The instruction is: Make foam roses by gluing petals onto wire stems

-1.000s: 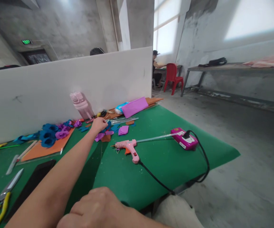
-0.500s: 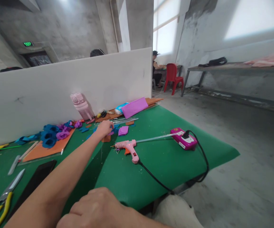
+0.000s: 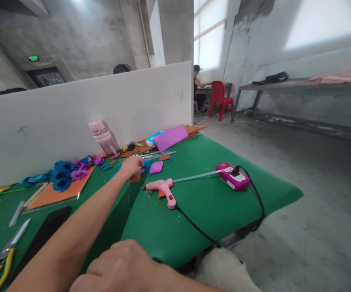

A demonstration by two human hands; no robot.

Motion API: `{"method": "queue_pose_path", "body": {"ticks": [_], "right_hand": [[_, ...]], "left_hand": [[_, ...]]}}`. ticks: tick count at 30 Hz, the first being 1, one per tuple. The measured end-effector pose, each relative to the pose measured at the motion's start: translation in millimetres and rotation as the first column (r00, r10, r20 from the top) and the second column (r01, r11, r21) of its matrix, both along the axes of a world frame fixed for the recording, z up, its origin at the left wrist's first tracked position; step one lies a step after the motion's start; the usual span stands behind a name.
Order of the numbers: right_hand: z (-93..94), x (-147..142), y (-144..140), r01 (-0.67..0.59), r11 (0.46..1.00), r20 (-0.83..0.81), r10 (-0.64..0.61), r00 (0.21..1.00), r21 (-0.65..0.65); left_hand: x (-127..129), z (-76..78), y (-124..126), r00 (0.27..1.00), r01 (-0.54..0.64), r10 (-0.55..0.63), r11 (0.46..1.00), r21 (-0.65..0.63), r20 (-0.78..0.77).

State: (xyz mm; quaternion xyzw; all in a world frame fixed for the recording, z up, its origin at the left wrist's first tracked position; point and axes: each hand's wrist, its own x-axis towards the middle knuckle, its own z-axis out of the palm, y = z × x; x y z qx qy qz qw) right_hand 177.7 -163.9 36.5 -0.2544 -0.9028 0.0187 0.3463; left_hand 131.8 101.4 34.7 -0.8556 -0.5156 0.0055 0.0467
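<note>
L hand is sitting by blue pcs on the green tbl, near a purple stack (can't tell if it's pinching any). R hand is looking curled up, grip hidden. Pink glue gun is lying nearby.

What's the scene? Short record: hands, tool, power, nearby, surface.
left hand: at small flat blue pieces; grip unclear
right hand: foreground, palm hidden
tool: pink pistol-shaped plastic glue gun, lying on its side
power: rounded magenta socket box, black plug inserted
nearby: flat purple stack; metal shears with red and yellow handles
surface: smooth green tabletop
</note>
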Motion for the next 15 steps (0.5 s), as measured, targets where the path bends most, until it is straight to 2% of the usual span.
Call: {"method": "queue_pose_path", "body": {"ticks": [8,15], "right_hand": [[-2.1,-2,0,-0.014,1.0,-0.007,0.014,1.0,-0.001],[-2.0,-1,0,-0.029,0.999,0.017,0.029,0.999,-0.019]], "left_hand": [[7,-5.6,-2,1.0,0.011,-0.011,1.0,-0.02,0.007],[11,-11.9,0,0.999,-0.025,0.026,0.999,-0.034,0.033]]}}
